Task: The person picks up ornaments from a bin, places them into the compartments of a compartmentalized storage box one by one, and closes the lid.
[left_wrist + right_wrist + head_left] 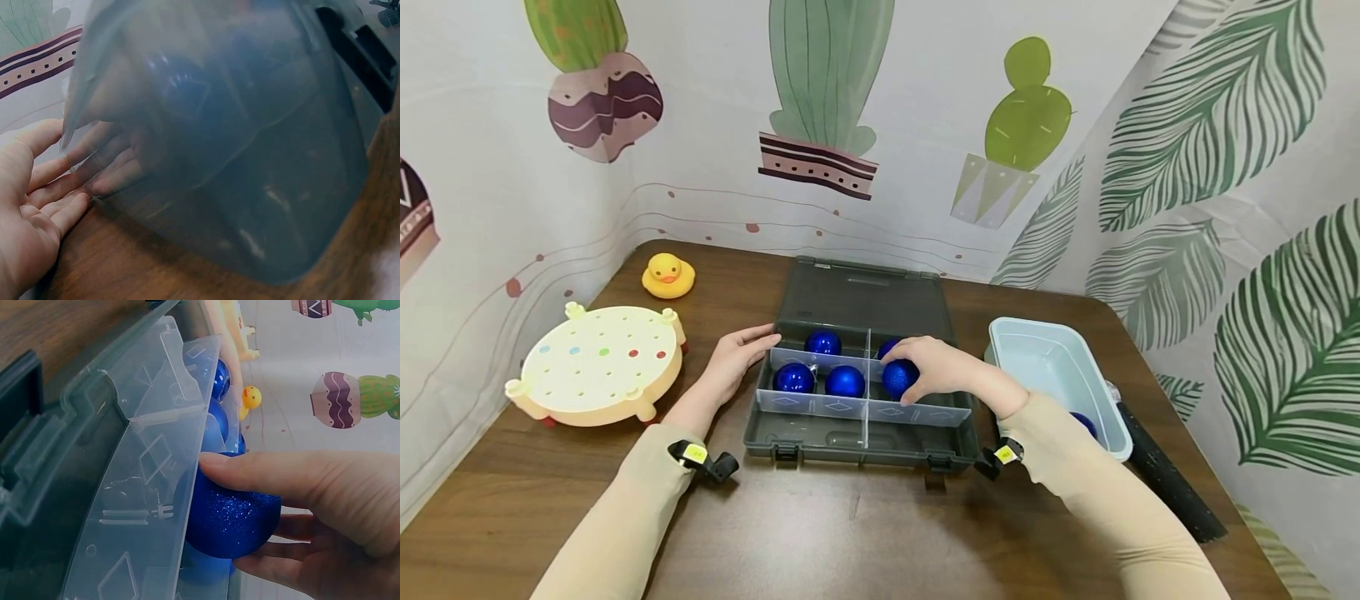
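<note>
A dark translucent divided box (880,457) stands on the table with its lid laid back. My right hand (936,367) grips a glittery blue ball (899,379) over the middle right compartment; the right wrist view has this ball (234,512) between thumb (228,472) and fingers, beside the clear divider (140,462). Two blue balls (794,378) (845,382) lie in the middle left compartment, one ball (823,342) in the back left, and another (889,347) behind my right hand. My left hand (735,360) touches the box's left side, fingers extended; the left wrist view shows it (44,200) against the wall.
On the right, a light blue tub (1052,367) holds a blue ball (1084,423), with a black object (1172,475) beside it. At the left stand a cream pegboard toy (602,362) and a yellow duck (667,276).
</note>
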The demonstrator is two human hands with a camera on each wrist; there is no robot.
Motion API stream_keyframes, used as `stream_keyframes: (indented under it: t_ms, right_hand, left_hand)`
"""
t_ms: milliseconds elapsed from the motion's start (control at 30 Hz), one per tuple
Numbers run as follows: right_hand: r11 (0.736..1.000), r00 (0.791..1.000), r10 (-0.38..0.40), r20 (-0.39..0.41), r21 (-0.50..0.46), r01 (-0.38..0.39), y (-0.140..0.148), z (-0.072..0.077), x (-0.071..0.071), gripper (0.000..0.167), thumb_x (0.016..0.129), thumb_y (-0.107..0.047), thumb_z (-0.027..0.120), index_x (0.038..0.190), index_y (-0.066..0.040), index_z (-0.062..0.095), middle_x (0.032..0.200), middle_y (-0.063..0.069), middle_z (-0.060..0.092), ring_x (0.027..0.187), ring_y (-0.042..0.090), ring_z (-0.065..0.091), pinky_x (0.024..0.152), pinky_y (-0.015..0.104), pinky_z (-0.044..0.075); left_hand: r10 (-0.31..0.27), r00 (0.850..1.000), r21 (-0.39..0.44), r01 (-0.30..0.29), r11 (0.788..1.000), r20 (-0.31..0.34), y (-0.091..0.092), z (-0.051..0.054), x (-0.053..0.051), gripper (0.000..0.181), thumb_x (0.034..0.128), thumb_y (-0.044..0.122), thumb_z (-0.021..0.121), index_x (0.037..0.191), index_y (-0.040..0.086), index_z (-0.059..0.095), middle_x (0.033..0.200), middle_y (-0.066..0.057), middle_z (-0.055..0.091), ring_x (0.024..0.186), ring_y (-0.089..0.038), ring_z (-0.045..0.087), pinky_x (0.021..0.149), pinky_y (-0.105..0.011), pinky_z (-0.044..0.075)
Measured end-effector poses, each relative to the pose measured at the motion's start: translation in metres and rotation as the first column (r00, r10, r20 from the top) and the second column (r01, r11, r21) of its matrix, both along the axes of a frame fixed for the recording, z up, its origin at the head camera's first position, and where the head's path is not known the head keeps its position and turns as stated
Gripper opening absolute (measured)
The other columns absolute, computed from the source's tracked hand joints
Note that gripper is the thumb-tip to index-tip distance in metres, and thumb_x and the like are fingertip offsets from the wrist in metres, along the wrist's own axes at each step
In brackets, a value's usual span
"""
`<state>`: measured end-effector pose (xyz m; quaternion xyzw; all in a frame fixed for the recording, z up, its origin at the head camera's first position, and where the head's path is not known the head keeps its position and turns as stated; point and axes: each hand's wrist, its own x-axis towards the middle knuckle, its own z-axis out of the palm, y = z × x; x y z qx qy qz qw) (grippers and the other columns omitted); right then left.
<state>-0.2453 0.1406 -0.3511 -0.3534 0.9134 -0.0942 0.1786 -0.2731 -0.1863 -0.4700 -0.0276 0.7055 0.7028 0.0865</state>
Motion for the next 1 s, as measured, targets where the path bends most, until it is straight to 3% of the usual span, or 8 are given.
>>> stream_keyframes:
  t_ms: [400, 700, 1000]
  right_hand:
    - [1.000, 1.000, -0.004, 0.011, 0.020, 0.003, -0.002, -0.002, -0.001, 0.059, 0.080, -0.022, 0.082, 0.131, -0.005, 0.060, 0.138, 0.017, 0.055, 0.126, 0.035, 0.051, 0.102, 0.046, 0.050]
    - [1.000, 0.999, -0.030, 0.026, 0.010, 0.030, -0.002, -0.001, 0.001, 0.057, 0.080, -0.020, 0.082, 0.131, -0.004, 0.060, 0.137, 0.015, 0.057, 0.124, 0.034, 0.053, 0.102, 0.048, 0.049]
    - [0.998, 0.999, -0.049, -0.001, -0.028, 0.049, 0.001, 0.007, -0.001, 0.052, 0.083, -0.019, 0.080, 0.130, -0.005, 0.061, 0.130, 0.014, 0.062, 0.113, 0.031, 0.060, 0.095, 0.043, 0.054]
  left_hand:
    - [-0.003, 1.000, 0.001, 0.003, 1.000, 0.002, 0.000, 0.001, 0.001, 0.060, 0.0968, 0.029, 0.062, 0.146, 0.000, 0.042, 0.152, -0.014, 0.042, 0.121, -0.004, 0.052, 0.116, -0.035, 0.034]
    - [0.001, 1.000, 0.008, -0.001, 1.000, 0.002, 0.000, 0.000, 0.000, 0.060, 0.0966, 0.028, 0.062, 0.146, -0.001, 0.043, 0.151, -0.015, 0.043, 0.110, 0.005, 0.054, 0.114, -0.033, 0.036]
    - [0.001, 1.000, 0.008, -0.001, 1.000, 0.004, 0.000, 0.000, 0.000, 0.060, 0.0963, 0.029, 0.063, 0.146, 0.000, 0.043, 0.151, -0.015, 0.043, 0.108, 0.006, 0.054, 0.112, -0.029, 0.038]
